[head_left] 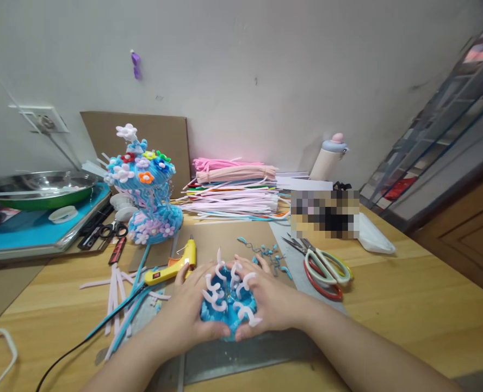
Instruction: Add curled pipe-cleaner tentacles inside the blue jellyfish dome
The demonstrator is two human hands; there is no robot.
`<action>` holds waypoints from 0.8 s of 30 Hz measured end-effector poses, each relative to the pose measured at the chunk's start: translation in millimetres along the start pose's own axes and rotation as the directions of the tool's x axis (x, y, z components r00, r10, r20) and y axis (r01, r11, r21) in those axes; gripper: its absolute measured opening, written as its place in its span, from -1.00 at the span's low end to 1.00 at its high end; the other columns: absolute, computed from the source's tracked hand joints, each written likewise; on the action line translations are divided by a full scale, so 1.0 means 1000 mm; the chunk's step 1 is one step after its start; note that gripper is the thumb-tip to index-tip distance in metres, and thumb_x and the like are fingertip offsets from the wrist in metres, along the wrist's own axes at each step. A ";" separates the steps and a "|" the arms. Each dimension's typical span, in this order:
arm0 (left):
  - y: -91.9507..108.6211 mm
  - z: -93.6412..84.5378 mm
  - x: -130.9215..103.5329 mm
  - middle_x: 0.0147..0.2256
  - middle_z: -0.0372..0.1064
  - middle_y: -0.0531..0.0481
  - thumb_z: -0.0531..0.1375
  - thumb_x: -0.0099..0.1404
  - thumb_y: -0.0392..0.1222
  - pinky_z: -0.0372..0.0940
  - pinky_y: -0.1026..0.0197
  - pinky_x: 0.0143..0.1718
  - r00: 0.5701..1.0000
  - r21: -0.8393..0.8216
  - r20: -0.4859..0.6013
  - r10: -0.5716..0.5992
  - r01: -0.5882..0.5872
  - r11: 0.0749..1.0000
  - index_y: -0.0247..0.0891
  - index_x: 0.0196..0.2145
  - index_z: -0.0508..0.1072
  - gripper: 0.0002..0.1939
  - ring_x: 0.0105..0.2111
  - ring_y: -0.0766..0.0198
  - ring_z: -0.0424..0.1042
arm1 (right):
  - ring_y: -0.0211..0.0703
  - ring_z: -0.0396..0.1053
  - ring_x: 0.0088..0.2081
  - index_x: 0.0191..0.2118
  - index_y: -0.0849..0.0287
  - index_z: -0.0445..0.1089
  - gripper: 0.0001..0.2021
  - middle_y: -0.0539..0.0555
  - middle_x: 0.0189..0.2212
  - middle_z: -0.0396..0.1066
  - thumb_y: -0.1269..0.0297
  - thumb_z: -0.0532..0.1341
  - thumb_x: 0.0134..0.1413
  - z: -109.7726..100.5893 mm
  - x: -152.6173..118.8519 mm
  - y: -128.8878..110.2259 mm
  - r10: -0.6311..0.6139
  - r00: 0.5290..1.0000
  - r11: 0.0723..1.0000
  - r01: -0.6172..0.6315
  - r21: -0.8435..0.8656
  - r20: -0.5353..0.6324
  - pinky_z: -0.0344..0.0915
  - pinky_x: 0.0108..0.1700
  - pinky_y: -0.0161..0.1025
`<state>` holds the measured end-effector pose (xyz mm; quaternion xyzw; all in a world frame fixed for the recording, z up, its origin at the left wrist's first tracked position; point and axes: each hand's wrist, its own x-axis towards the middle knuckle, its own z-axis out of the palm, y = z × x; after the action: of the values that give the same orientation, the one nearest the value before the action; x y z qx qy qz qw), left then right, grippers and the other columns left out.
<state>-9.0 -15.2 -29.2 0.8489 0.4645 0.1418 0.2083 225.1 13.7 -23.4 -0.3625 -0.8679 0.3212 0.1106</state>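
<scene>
Both of my hands curl around a blue pipe-cleaner piece (227,321) that has several curly white-pink pipe-cleaner bits (246,314) sticking out of it. My left hand (190,302) grips its left side, with the thumb along the near edge. On the right side, my right hand (272,299) is closed round it in the same way. The piece is held low over a grey mat (225,362). Left of my left hand lies a yellow hot glue gun (178,268). Twisted blue wire pieces (268,251) lie just beyond my right hand.
A blue pipe-cleaner ornament with coloured flowers (141,174) stands back left. Pipe-cleaner bundles (233,198) are stacked by the wall. Scissors (325,267) lie to the right, loose pipe-cleaner strips (117,299) to the left. A black cord (90,337) crosses the table; a bottle (327,158) stands behind.
</scene>
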 end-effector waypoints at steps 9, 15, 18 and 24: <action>-0.014 0.000 -0.009 0.30 0.13 -0.33 0.38 -0.20 0.39 -0.21 -0.43 0.27 0.997 -0.025 -0.077 -0.027 0.026 0.999 -0.14 0.33 0.10 0.22 0.32 -0.35 -0.01 | 0.08 0.18 0.28 0.25 0.03 0.24 -0.40 0.15 0.27 0.25 -0.04 0.23 0.14 -0.066 -0.020 0.035 0.163 0.942 0.984 -0.134 0.117 -0.294 0.13 0.27 0.03; -0.010 -0.003 -0.010 0.25 0.23 -0.28 0.43 -0.17 0.29 -0.17 -0.45 0.26 0.993 -0.010 -0.111 -0.032 0.031 0.999 -0.08 0.31 0.16 0.14 0.29 -0.34 0.07 | -0.04 0.45 -0.10 -0.10 0.21 0.45 -0.78 0.15 -0.11 0.49 0.20 0.19 0.27 -0.066 0.030 0.053 0.356 0.884 0.931 -0.365 0.028 -0.302 0.38 -0.01 -0.01; -0.009 -0.001 -0.007 0.21 0.30 -0.28 0.41 -0.20 0.33 -0.14 -0.45 0.25 0.990 -0.021 -0.136 -0.029 0.027 0.999 -0.08 0.29 0.19 0.15 0.25 -0.35 0.15 | -0.05 0.42 -0.05 0.06 0.17 0.35 -0.70 0.15 0.04 0.38 0.20 0.20 0.28 -0.056 0.056 0.055 0.388 0.894 0.918 -0.397 0.008 -0.224 0.42 -0.03 0.00; -0.014 -0.002 -0.003 0.27 0.20 -0.31 0.35 -0.14 0.40 -0.23 -0.46 0.27 0.988 -0.064 -0.148 -0.030 0.021 0.998 -0.05 0.35 0.04 0.19 0.27 -0.31 0.12 | -0.03 0.43 -0.04 0.08 0.19 0.34 -0.67 0.15 0.04 0.37 0.20 0.21 0.27 -0.061 0.067 0.069 0.438 0.861 0.890 -0.375 0.257 -0.259 0.43 -0.05 0.01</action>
<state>-21.5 -10.9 -34.7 0.8231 0.4851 0.2165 0.2010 242.0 126.3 -22.8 -0.5710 -0.7066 0.3612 0.2101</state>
